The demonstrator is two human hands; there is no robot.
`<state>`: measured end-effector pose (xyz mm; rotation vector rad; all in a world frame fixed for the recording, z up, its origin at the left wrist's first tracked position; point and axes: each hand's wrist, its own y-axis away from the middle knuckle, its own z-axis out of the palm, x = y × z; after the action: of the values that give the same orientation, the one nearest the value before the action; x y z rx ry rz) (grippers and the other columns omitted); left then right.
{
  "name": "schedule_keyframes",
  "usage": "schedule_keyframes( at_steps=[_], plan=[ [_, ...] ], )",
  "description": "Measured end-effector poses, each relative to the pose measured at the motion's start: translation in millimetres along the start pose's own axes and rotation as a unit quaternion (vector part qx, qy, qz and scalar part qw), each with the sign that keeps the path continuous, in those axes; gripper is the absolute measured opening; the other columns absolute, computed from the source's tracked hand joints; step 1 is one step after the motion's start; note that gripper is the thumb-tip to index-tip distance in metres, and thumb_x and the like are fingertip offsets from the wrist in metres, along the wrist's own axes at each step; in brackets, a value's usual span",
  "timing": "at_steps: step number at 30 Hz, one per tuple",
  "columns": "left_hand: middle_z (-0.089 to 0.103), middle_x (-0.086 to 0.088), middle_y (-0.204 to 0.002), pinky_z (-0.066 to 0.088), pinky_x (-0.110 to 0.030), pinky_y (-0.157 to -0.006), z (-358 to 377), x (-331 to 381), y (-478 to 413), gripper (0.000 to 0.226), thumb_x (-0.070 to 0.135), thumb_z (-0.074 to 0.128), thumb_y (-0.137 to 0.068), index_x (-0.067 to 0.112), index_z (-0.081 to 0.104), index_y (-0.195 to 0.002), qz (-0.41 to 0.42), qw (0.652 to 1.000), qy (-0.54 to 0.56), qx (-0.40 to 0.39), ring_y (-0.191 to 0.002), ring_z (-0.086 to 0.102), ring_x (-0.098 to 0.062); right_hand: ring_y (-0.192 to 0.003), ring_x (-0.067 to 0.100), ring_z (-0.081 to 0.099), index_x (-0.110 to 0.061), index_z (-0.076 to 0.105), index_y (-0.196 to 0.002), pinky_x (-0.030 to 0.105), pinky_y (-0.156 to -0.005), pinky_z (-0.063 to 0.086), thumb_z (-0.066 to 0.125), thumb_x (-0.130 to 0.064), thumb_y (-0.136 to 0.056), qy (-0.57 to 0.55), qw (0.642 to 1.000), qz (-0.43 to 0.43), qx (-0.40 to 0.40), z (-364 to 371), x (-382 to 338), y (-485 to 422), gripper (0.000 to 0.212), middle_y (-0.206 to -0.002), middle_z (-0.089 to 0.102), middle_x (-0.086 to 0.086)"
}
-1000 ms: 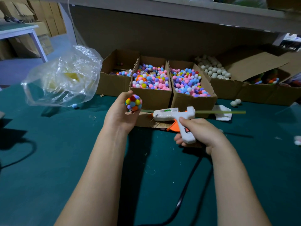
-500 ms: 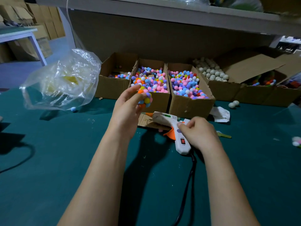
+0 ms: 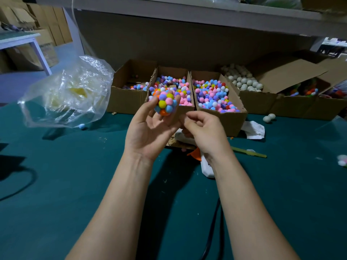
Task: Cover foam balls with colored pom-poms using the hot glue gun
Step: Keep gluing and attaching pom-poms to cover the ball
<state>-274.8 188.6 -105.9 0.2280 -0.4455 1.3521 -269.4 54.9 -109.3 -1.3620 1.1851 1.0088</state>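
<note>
Freed from the glue gun (image 3: 206,168), the right grip (image 3: 204,128) is loosely curled, empty, while the likely light, squashy pom-pom ball (image 3: 166,104) is pinched at its sides by the left grip (image 3: 150,132).

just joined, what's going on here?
The left hand holds a pom-pom-covered ball up in its fingers. The right hand is beside it, fingers curled, contents unclear. The glue gun lies on the table under the right wrist, ungripped.
</note>
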Motion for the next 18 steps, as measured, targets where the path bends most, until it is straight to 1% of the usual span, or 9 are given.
schedule_keyframes(
  at_steps=[1, 3, 6, 8, 10, 13, 14, 16, 18],
  plan=[
    [0.063, -0.019, -0.125, 0.046, -0.050, -0.102, -1, 0, 0, 0.056, 0.016, 0.059, -0.082, 0.006, 0.049, -0.136, 0.002, 1.000, -0.005, -0.006, -0.103, 0.068, -0.026, -0.062, -0.002, 0.064, -0.023, 0.064, -0.090, 0.014, -0.050, 0.049, 0.063, -0.022, -0.093, -0.014, 1.000, 0.010, -0.001, 0, 1, 0, 0.003, -0.076, 0.068, -0.005],
    [0.059, -0.021, -0.130, 0.047, -0.053, -0.100, -1, 2, 1, 0.063, 0.016, 0.057, -0.084, 0.008, 0.041, -0.144, 0.000, 1.000, -0.010, -0.024, -0.107, 0.067, -0.028, -0.058, -0.002, 0.062, -0.017, 0.066, -0.088, 0.016, -0.051, 0.050, 0.064, -0.024, -0.092, -0.041, 0.999, 0.016, 0.000, 0, 4, 0, 0.008, -0.067, 0.067, -0.008],
    [0.062, -0.023, -0.123, 0.048, -0.058, -0.095, -3, 3, 1, 0.057, 0.014, 0.055, -0.085, 0.006, 0.042, -0.140, -0.008, 0.999, -0.002, -0.053, -0.107, 0.067, -0.030, -0.051, -0.001, 0.056, -0.015, 0.065, -0.080, 0.017, -0.049, 0.048, 0.061, -0.023, -0.094, -0.110, 0.994, 0.025, 0.001, 2, 5, 1, 0.016, -0.058, 0.063, -0.006],
    [0.063, -0.023, -0.121, 0.048, -0.060, -0.094, -4, 2, 1, 0.055, 0.012, 0.056, -0.085, 0.006, 0.043, -0.138, -0.014, 0.998, 0.001, -0.067, -0.106, 0.068, -0.031, -0.046, 0.001, 0.054, -0.016, 0.064, -0.077, 0.024, -0.049, 0.049, 0.060, -0.026, -0.095, -0.132, 0.990, 0.044, -0.002, 3, 7, 2, 0.021, -0.054, 0.058, -0.006],
    [0.061, -0.023, -0.125, 0.048, -0.061, -0.094, -4, 2, 0, 0.063, 0.011, 0.058, -0.084, 0.006, 0.039, -0.144, -0.019, 0.998, -0.005, -0.063, -0.107, 0.068, -0.031, -0.043, 0.002, 0.051, -0.017, 0.064, -0.074, 0.028, -0.050, 0.047, 0.058, -0.031, -0.096, -0.141, 0.988, 0.065, -0.002, 3, 8, 1, 0.026, -0.049, 0.053, -0.007],
    [0.061, -0.023, -0.127, 0.048, -0.062, -0.092, -4, 0, -2, 0.072, 0.013, 0.064, -0.077, 0.005, 0.040, -0.146, -0.030, 0.998, -0.023, -0.053, -0.106, 0.068, -0.032, -0.038, 0.001, 0.047, -0.017, 0.064, -0.072, 0.024, -0.045, 0.043, 0.052, -0.032, -0.099, -0.151, 0.985, 0.085, 0.028, 4, 10, 0, 0.033, -0.047, 0.051, -0.009],
    [0.061, -0.023, -0.127, 0.048, -0.062, -0.093, -4, 0, -2, 0.074, 0.012, 0.066, -0.075, 0.005, 0.041, -0.145, -0.033, 0.998, -0.031, -0.048, -0.106, 0.068, -0.032, -0.038, 0.001, 0.047, -0.017, 0.064, -0.071, 0.026, -0.046, 0.046, 0.051, -0.033, -0.099, -0.126, 0.988, 0.078, 0.043, 5, 11, 0, 0.034, -0.046, 0.050, -0.010],
    [0.060, -0.021, -0.130, 0.049, -0.059, -0.094, -4, -2, -2, 0.072, 0.013, 0.065, -0.078, 0.005, 0.042, -0.145, -0.035, 0.998, -0.051, -0.034, -0.107, 0.068, -0.031, -0.043, 0.001, 0.051, -0.017, 0.062, -0.068, 0.030, -0.049, 0.050, 0.050, -0.036, -0.099, -0.010, 0.995, 0.034, 0.089, 6, 14, 0, 0.038, -0.045, 0.052, -0.011],
    [0.057, -0.020, -0.133, 0.048, -0.057, -0.097, -6, -2, -3, 0.067, 0.014, 0.060, -0.081, 0.007, 0.043, -0.145, -0.031, 0.998, -0.052, -0.028, -0.108, 0.067, -0.030, -0.055, 0.006, 0.054, -0.019, 0.058, -0.066, 0.030, -0.053, 0.048, 0.048, -0.038, -0.099, 0.094, 0.984, -0.014, 0.151, 2, 14, -2, 0.039, -0.054, 0.055, -0.008]
  ],
)
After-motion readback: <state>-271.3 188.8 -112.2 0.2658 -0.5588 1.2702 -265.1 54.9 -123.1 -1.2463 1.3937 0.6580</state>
